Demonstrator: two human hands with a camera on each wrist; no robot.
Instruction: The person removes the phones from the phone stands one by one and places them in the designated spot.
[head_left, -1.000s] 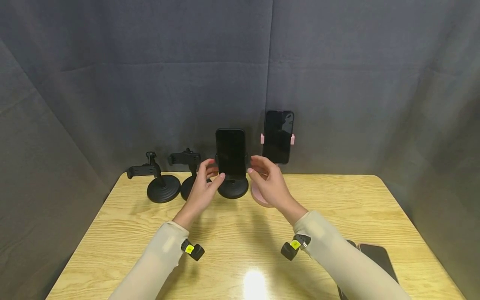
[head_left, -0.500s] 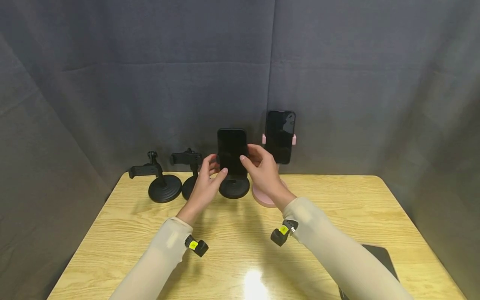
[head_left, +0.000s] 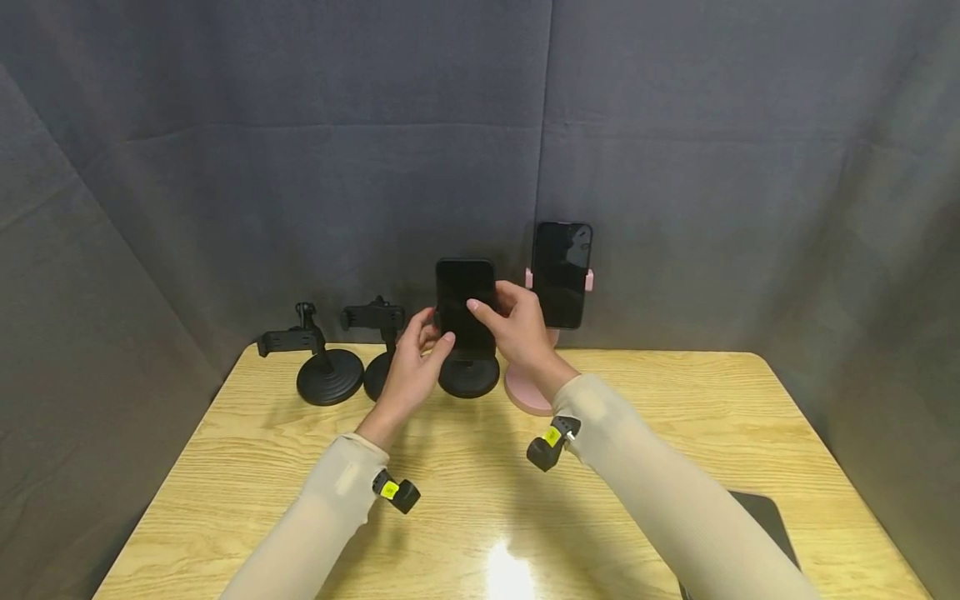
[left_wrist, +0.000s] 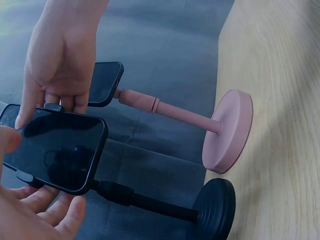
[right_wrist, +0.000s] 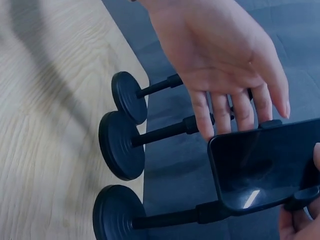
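A black smartphone [head_left: 461,279] stands upright in the clamp of a black phone stand [head_left: 469,382]. My right hand [head_left: 525,335] pinches the phone at its right edge, with the thumb over the screen and the fingers behind. At the left edge, my left hand [head_left: 405,379] lies beside the clamp [right_wrist: 270,124], its fingers loosely extended and their tips partly hidden behind the phone. Whether the left fingers press on it I cannot tell. Just behind the right hand, a pink phone stand [left_wrist: 190,120] holds a second smartphone [head_left: 562,275].
Two more black phone stands [head_left: 330,377] [head_left: 378,371] with tilted clamps stand to the left. Another dark smartphone [head_left: 765,518] lies at the right, partly covered by the right sleeve. Behind the wooden table [head_left: 637,383] hangs a grey curtain [head_left: 675,167].
My right hand has moved up and left, bringing its thumb from beside the phone onto the screen. The left hand has barely shifted, and the phone stays in the stand.
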